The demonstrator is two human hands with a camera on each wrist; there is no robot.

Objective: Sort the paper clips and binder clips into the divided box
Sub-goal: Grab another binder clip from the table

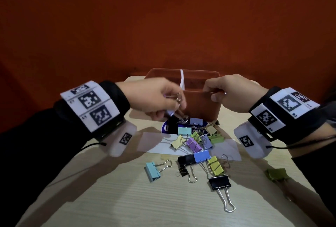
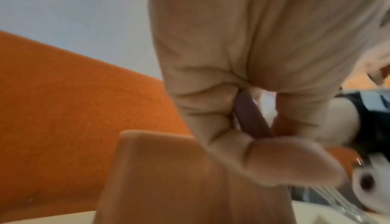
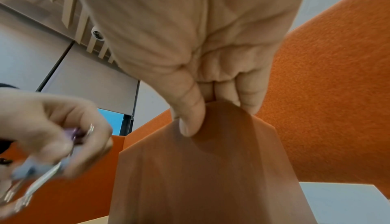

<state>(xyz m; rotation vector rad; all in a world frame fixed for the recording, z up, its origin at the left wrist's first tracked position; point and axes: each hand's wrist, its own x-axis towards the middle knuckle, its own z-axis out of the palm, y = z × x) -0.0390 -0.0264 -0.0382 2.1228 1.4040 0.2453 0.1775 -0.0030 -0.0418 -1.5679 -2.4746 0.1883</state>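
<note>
A translucent brown divided box (image 1: pixel 200 107) with a white divider (image 1: pixel 181 79) stands at the back of the table. My right hand (image 1: pixel 216 94) pinches its front rim, thumb (image 3: pixel 190 121) on the outer wall (image 3: pixel 211 177). My left hand (image 1: pixel 173 103) hovers at the box's front left corner, its fingers curled round a few binder clips (image 1: pixel 177 98), purple and lavender with steel handles (image 3: pixel 73 133). A pile of coloured binder clips (image 1: pixel 194 141) lies in front of the box. I cannot make out any paper clips.
A white sheet (image 1: pixel 160 143) and a blue round label (image 1: pixel 165 127) lie under the pile. Nearer me are a teal clip (image 1: pixel 152 171), a large black clip (image 1: pixel 220 182) and a green clip (image 1: pixel 276 173) by the right edge. An orange wall stands behind the table.
</note>
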